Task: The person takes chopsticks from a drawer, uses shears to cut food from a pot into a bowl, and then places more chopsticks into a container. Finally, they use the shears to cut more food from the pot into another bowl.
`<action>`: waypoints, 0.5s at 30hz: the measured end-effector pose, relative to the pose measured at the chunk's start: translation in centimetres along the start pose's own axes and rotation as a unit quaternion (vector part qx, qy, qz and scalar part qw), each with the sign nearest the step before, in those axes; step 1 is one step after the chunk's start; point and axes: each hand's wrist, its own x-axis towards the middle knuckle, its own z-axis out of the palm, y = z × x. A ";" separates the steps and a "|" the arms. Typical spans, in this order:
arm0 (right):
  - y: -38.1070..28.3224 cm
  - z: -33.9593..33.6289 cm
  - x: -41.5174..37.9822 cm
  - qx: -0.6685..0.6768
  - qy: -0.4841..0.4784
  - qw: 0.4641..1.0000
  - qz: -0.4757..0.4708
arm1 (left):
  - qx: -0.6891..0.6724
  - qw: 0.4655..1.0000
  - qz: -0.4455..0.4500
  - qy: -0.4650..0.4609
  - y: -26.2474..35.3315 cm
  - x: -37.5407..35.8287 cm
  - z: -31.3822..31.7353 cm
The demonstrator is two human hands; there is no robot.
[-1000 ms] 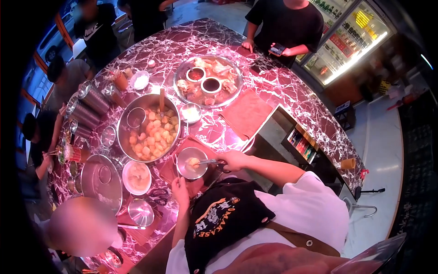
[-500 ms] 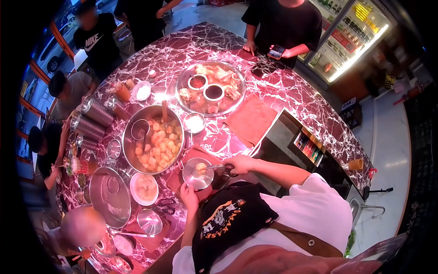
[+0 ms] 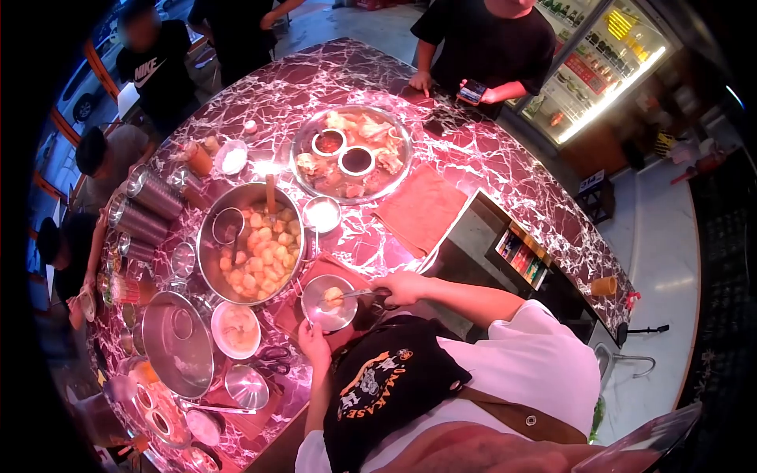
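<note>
I can see a big pot [image 3: 246, 194] at ten o'clock from the metal bowl [image 3: 339, 317], the left hand [image 3: 314, 340] at seven pinching its rim, a pale lump of food [image 3: 333, 294] inside at the tips of scissors [image 3: 359, 292], and the right hand [image 3: 404, 288] at three, clamped round their handles.

On the table [image 3: 505, 173], the bowl [image 3: 314, 295] is over a cloth [image 3: 289, 318]; the pot [image 3: 207, 257] stands beyond, leftward; the platter [image 3: 371, 198], holding two cups [image 3: 341, 162], lies behind, right of the pot
</note>
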 end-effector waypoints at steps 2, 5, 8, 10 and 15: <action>0.2 -0.5 -0.4 -0.013 0.000 1.000 0.010 | -0.010 1.000 0.014 0.017 -0.6 0.1 -0.1; -1.6 -1.1 -0.1 -0.030 -0.056 0.996 0.060 | -0.003 0.999 0.043 -0.025 2.2 -0.2 1.3; -1.4 -0.5 1.0 -0.041 -0.046 0.998 0.033 | 0.034 0.999 0.036 0.016 3.2 -0.7 1.6; -1.9 -0.2 1.1 -0.094 -0.017 0.995 0.017 | 0.109 0.993 -0.007 0.048 3.0 -0.8 1.5; -3.9 -0.4 1.2 -0.126 -0.014 0.992 0.016 | 0.012 0.999 -0.007 0.048 3.0 -1.3 1.5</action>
